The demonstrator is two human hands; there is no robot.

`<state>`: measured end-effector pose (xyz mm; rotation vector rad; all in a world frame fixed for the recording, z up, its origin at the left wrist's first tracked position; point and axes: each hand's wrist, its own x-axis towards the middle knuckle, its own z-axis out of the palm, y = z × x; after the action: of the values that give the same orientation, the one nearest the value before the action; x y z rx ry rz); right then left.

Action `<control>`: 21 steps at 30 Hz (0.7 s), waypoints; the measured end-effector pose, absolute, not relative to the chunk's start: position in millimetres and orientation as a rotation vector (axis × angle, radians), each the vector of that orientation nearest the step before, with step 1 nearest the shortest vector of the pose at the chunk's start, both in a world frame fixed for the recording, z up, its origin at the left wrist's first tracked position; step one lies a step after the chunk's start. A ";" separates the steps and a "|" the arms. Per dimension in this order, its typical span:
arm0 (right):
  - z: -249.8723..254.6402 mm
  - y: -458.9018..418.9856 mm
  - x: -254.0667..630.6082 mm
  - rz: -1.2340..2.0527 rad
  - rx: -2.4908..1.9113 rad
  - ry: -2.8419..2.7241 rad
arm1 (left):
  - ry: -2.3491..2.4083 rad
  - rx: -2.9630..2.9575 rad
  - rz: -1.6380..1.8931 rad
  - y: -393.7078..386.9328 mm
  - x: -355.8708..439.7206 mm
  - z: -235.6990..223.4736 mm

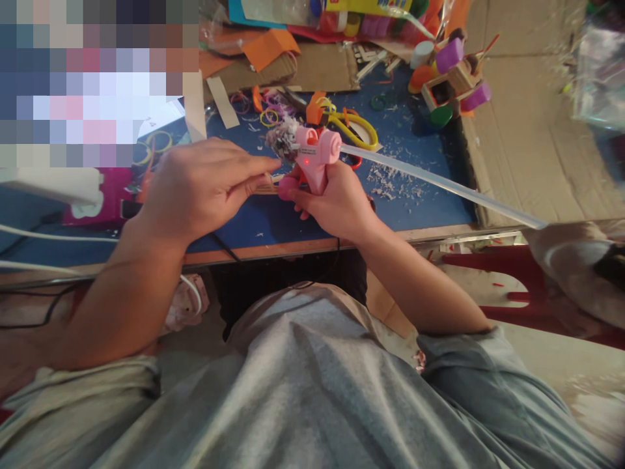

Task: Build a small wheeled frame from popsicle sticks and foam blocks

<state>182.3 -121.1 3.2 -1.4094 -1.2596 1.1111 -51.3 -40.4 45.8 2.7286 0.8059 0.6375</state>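
My right hand (344, 202) is wrapped round the handle of a pink glue gun (322, 151), which has a small red light glowing on its side. A long clear glue stick (439, 179) runs out of the gun's back toward the right. At the gun's front is a clump of grey-white shreds (284, 141); the nozzle is hidden. My left hand (193, 185) is closed, its fingertips pinching thin wooden sticks (268, 189) just left of the gun. A round pink piece (287, 189) sits at the sticks' right end, by my right fingers.
Yellow-handled scissors (361, 130) and white shreds (390, 179) lie on the blue tabletop (420, 208). A small wooden model with coloured caps (452, 78) stands at the back right, beside cardboard (527, 143). A white power strip (43, 185) and cables are at left. Another person's arm (569, 260) shows at right.
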 end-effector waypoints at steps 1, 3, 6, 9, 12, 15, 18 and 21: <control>3.2 -121.2 182.7 1.118 -1.405 -1.263 | 0.799 2.745 0.630 -40.3 -51.2 46.0; 2.8 -121.4 183.4 1.127 -1.402 -1.264 | 0.778 2.766 0.628 -40.3 -51.1 46.5; 2.3 -121.8 183.7 1.118 -1.399 -1.255 | 0.774 2.761 0.637 -40.8 -51.0 47.0; 2.1 -122.0 183.8 1.107 -1.403 -1.266 | 0.795 2.750 0.634 -40.8 -50.7 46.8; 1.6 -121.9 184.2 1.098 -1.411 -1.276 | 0.792 2.784 0.621 -40.0 -50.9 46.3; 1.2 -121.7 184.3 1.104 -1.411 -1.281 | 0.758 2.827 0.633 -39.3 -51.8 46.4; 1.2 -121.5 184.0 1.112 -1.407 -1.277 | 0.772 2.833 0.610 -38.7 -53.9 46.0; 2.0 -121.7 183.8 1.108 -1.401 -1.282 | 0.773 2.843 0.610 -37.0 -56.3 43.5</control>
<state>183.8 -121.7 2.0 -1.4014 -1.2816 1.1079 -56.3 -37.0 43.5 2.8425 0.7732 0.6103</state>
